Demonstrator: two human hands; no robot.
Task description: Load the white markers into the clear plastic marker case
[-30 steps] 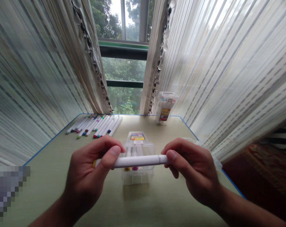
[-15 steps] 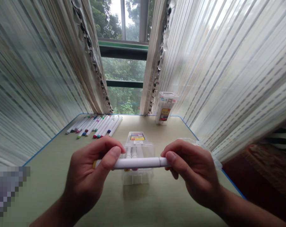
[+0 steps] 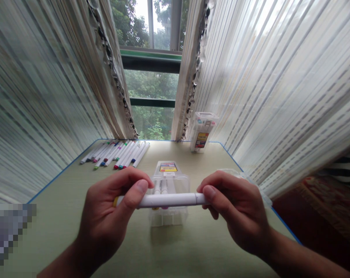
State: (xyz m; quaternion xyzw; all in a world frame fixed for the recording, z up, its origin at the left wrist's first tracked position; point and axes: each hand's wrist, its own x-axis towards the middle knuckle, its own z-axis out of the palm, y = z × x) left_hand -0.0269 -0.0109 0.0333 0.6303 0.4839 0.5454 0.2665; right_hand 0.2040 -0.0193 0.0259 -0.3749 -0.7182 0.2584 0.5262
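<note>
Between my two hands a white marker (image 3: 167,200) with a yellow end is held level. My left hand (image 3: 108,220) pinches it near the yellow end, and my right hand (image 3: 235,212) grips the opposite end, just past a thin seam; that tip is hidden by my fingers. Behind and below the marker stands a clear plastic case (image 3: 170,220) with a yellow-and-black label at its far end. A few white markers show inside it, partly covered by the one I hold.
Several white markers (image 3: 124,154) with coloured ends lie in a row at the back left of the green table (image 3: 128,247). A second clear case (image 3: 202,133) stands upright at the back right. Crumpled clear plastic (image 3: 235,172) lies behind my right hand. Curtains (image 3: 264,77) flank the window.
</note>
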